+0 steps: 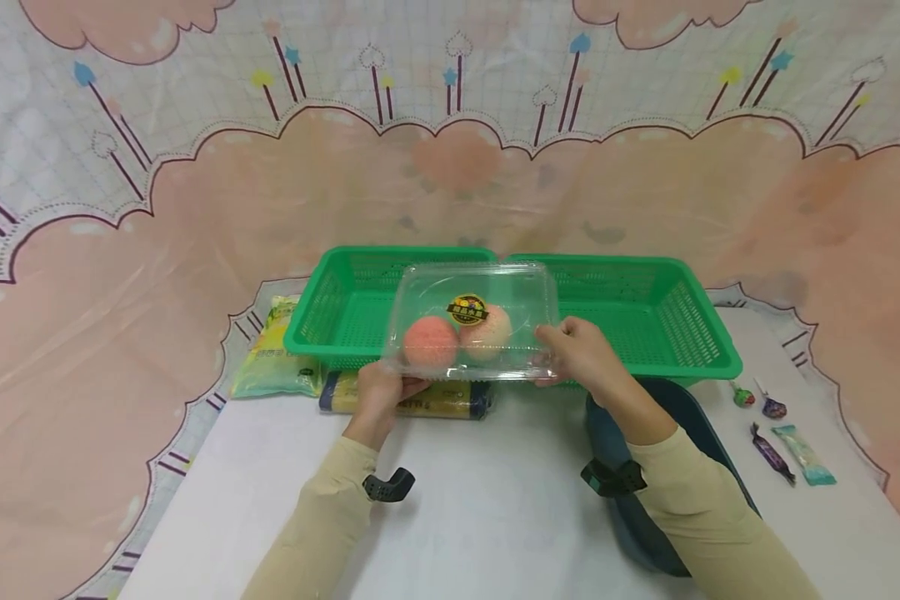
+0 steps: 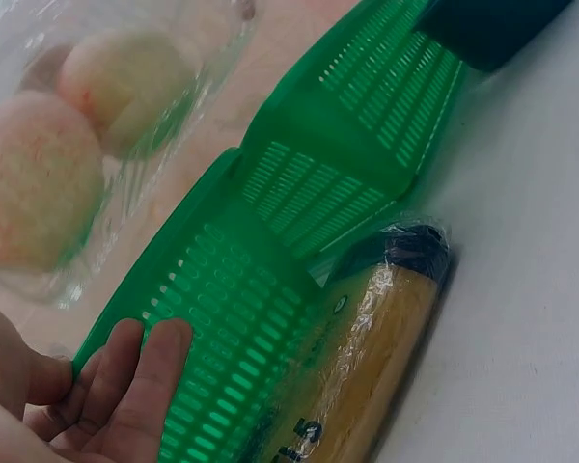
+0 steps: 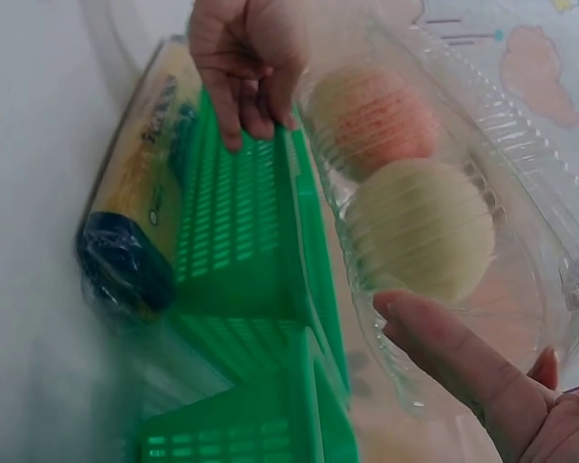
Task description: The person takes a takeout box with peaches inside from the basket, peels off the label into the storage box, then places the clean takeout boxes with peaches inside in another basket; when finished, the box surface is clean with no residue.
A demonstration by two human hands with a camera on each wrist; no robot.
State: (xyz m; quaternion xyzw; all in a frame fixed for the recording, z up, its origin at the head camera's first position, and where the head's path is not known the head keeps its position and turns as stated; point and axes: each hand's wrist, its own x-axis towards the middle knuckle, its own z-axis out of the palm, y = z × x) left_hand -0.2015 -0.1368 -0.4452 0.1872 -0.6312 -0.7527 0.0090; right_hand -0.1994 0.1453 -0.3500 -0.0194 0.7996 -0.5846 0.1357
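Clear plastic box point(image 1: 528, 296), seen in my head view raised off the white table point(image 1: 487, 500) and lying between the person's 2 hands: its lower left corner meets the left hand point(image 1: 378, 396), its right end the right hand point(image 1: 581, 354). From where I watch, it overlaps the inner ends of 2 green baskets, the left basket point(image 1: 345, 292) and the right basket point(image 1: 637, 308). Beneath its near edge I note a yellow packet point(image 1: 450, 402) with dark blue ends.

Both hands grasp the box. I see the left hand reach up from below and pinch the corner; in my left wrist view 2 of its fingers appear in front of the left basket's wall, and I cannot tell whether they touch it. The right hand grips from the side, some fingers visible through the clear plastic. The 2 forearms, in beige sleeves point(image 1: 326, 500), converge toward the box.

The box is shallow, with a ribbed rim; its broad face, turned toward my head camera, bears a round black-and-yellow label point(image 1: 468, 309). Inside, near the lower edge, 2 round fruits sit side by side: a pinker fruit point(image 1: 430, 342) and a paler fruit point(image 1: 489, 335).
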